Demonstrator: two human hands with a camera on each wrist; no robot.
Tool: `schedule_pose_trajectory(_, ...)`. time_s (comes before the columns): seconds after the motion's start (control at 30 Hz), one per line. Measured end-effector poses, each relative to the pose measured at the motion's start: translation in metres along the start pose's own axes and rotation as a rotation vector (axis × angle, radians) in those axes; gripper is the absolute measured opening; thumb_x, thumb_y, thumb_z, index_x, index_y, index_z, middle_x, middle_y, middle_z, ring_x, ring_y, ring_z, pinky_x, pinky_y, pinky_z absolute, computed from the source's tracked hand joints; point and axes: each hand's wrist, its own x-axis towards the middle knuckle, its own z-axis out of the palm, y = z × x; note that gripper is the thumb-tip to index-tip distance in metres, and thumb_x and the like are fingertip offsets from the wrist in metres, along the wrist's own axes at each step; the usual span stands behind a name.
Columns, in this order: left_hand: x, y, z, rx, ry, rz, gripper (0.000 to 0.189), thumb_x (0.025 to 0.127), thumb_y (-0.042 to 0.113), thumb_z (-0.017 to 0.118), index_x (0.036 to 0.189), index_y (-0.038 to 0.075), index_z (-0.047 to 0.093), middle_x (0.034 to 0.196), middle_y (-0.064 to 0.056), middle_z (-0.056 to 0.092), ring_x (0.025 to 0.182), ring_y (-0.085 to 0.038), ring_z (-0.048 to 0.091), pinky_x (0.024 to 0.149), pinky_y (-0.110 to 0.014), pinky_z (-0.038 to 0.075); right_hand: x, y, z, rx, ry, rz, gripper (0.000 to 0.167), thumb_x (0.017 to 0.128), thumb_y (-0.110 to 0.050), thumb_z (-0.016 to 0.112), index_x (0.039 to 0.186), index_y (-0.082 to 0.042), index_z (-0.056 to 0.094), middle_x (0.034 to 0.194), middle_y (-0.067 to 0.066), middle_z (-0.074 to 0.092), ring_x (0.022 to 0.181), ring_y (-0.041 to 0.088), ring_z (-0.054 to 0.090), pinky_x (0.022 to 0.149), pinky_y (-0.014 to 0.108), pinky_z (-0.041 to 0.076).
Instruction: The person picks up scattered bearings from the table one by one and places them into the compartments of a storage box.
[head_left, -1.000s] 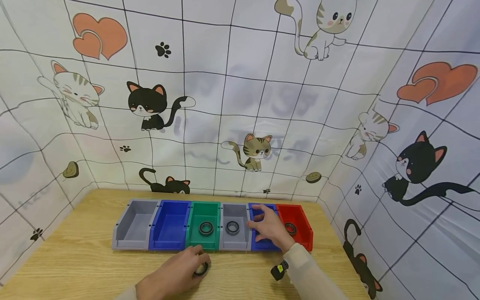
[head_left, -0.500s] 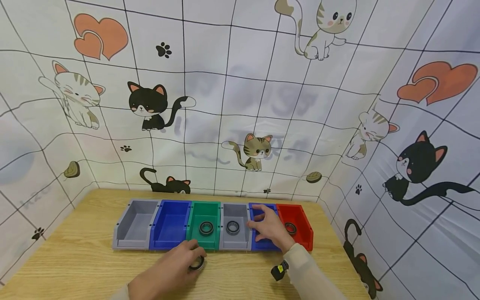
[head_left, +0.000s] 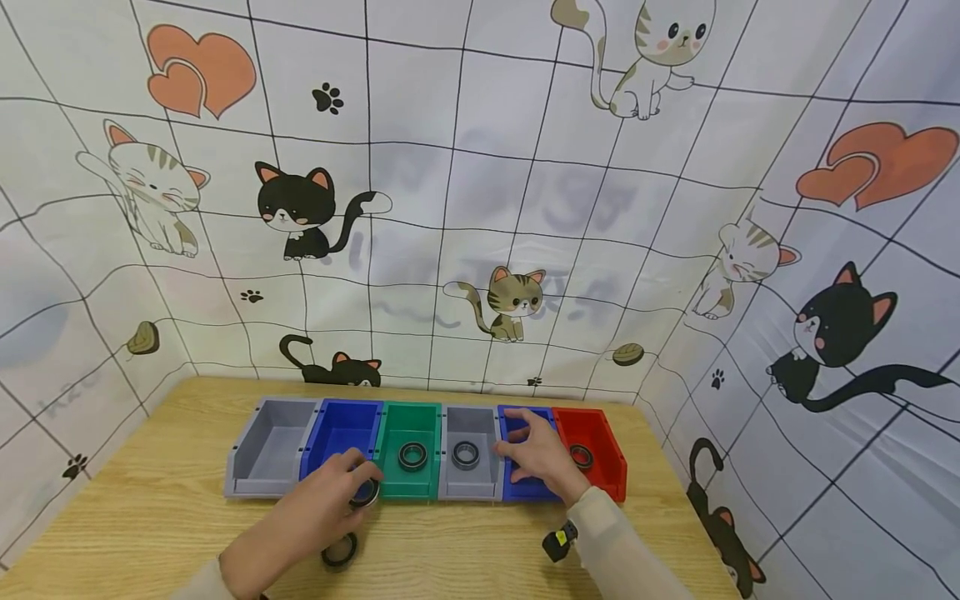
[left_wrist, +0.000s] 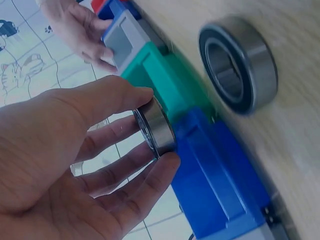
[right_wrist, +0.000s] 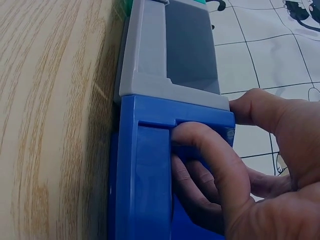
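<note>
A ball bearing (head_left: 365, 495) with a steel outer ring and dark face is pinched between the thumb and fingertips of my left hand (head_left: 318, 504), by the front of the left blue bin (head_left: 343, 437). Below that hand, a second ball bearing (head_left: 351, 557) rests on the table; the left wrist view shows this table bearing (left_wrist: 263, 72) larger. My right hand (head_left: 542, 454) reaches into the right blue bin (head_left: 528, 492), fingers spread and loosely bent. In the right wrist view its fingers (right_wrist: 212, 155) touch the bin's edge by the divider. Much of that bin's inside is hidden.
Single bearings lie in the green bin (head_left: 384, 482), the right grey bin (head_left: 447, 479) and the red bin (head_left: 611, 437). A left grey bin (head_left: 273, 437) ends the row. The wooden table (head_left: 465, 558) meets a cat-print curtain (head_left: 420, 208) behind.
My left hand has moved left and slightly forward with the bearing, from the table before the green bin to the left blue bin. A table bearing has come into view. The right hand stays put.
</note>
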Motion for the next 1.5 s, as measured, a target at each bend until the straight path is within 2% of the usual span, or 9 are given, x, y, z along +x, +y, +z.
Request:
schedule_pose_trajectory(0.13,0.0,-0.008,-0.005,0.024,0.051,-0.016,0.038,0.089,0.01,0.1,0.122,0.015,0.08,0.113,0.001,0.073,0.094,-0.014,0.067,0.072,-0.028,0.062,-0.001,-0.001,0.0,-0.007,0.007,-0.003,0.076,0.103,-0.012,0.089,0.171,-0.011,0.056,0.148,0.032,0.069,0.084,0.024,0.081,0.063,0.039,0.072)
schedule_pose_trajectory(0.3,0.006,-0.018,-0.009,0.052,0.07,-0.07,0.039,0.089,0.005,0.099,0.123,0.012,0.08,0.113,-0.002,0.073,0.095,-0.014,0.066,0.074,-0.032,0.064,-0.002,-0.004,0.0,-0.018,0.016,0.002,0.076,0.102,-0.013,0.09,0.171,-0.011,0.056,0.146,0.031,0.07,0.083,0.025,0.081,0.063,0.039,0.071)
schedule_pose_trajectory(0.5,0.017,-0.028,-0.002,0.105,0.057,-0.139,0.034,0.096,0.0,0.093,0.125,0.009,0.078,0.116,-0.006,0.071,0.1,-0.022,0.066,0.081,-0.042,0.066,-0.003,-0.004,0.0,-0.019,0.015,0.0,0.076,0.103,-0.013,0.09,0.171,-0.01,0.056,0.147,0.032,0.07,0.085,0.025,0.081,0.063,0.039,0.072)
schedule_pose_trajectory(0.6,0.023,-0.029,0.004,0.124,0.051,-0.165,0.032,0.098,-0.002,0.089,0.127,0.008,0.078,0.117,-0.008,0.071,0.101,-0.025,0.066,0.077,-0.043,0.066,-0.003,-0.004,0.0,-0.022,0.019,-0.002,0.076,0.103,-0.013,0.089,0.171,-0.01,0.055,0.147,0.032,0.069,0.086,0.024,0.081,0.063,0.038,0.071)
schedule_pose_trajectory(0.83,0.035,-0.04,0.023,0.209,0.047,-0.176,0.034,0.099,-0.005,0.087,0.13,0.002,0.076,0.118,-0.016,0.071,0.099,-0.031,0.066,0.08,-0.045,0.067,0.001,0.003,0.0,-0.018,0.007,-0.003,0.076,0.103,-0.017,0.09,0.171,-0.012,0.056,0.148,0.032,0.069,0.091,0.028,0.083,0.066,0.04,0.073)
schedule_pose_trajectory(1.0,0.041,-0.047,0.03,0.236,0.028,-0.166,0.032,0.102,-0.006,0.084,0.132,-0.002,0.075,0.12,-0.021,0.072,0.104,-0.035,0.071,0.086,-0.049,0.071,0.014,0.021,-0.003,-0.036,-0.015,-0.064,0.077,0.104,-0.026,0.091,0.171,-0.013,0.055,0.143,0.033,0.07,0.089,0.031,0.083,0.064,0.04,0.072)
schedule_pose_trajectory(1.1,0.043,-0.048,0.031,0.237,0.028,-0.162,0.03,0.104,-0.01,0.08,0.133,-0.004,0.075,0.12,-0.023,0.072,0.106,-0.038,0.073,0.089,-0.052,0.072,0.013,0.019,-0.004,-0.028,-0.017,-0.058,0.077,0.104,-0.024,0.09,0.172,-0.012,0.055,0.144,0.034,0.069,0.087,0.03,0.082,0.064,0.04,0.072)
schedule_pose_trajectory(1.23,0.045,-0.049,0.032,0.225,0.022,-0.168,0.031,0.103,-0.013,0.077,0.134,-0.007,0.075,0.122,-0.027,0.074,0.109,-0.043,0.075,0.091,-0.057,0.072,0.0,-0.001,-0.002,-0.028,0.011,-0.006,0.076,0.103,-0.016,0.09,0.171,-0.012,0.056,0.147,0.032,0.069,0.087,0.027,0.082,0.064,0.04,0.072)
schedule_pose_trajectory(1.5,0.045,-0.065,0.053,0.254,0.033,-0.168,0.035,0.103,-0.014,0.075,0.138,-0.006,0.075,0.127,-0.029,0.077,0.113,-0.048,0.078,0.084,-0.063,0.073,-0.002,-0.002,0.0,-0.039,0.017,-0.001,0.074,0.104,-0.015,0.089,0.17,-0.012,0.056,0.146,0.031,0.071,0.089,0.025,0.081,0.064,0.037,0.072)
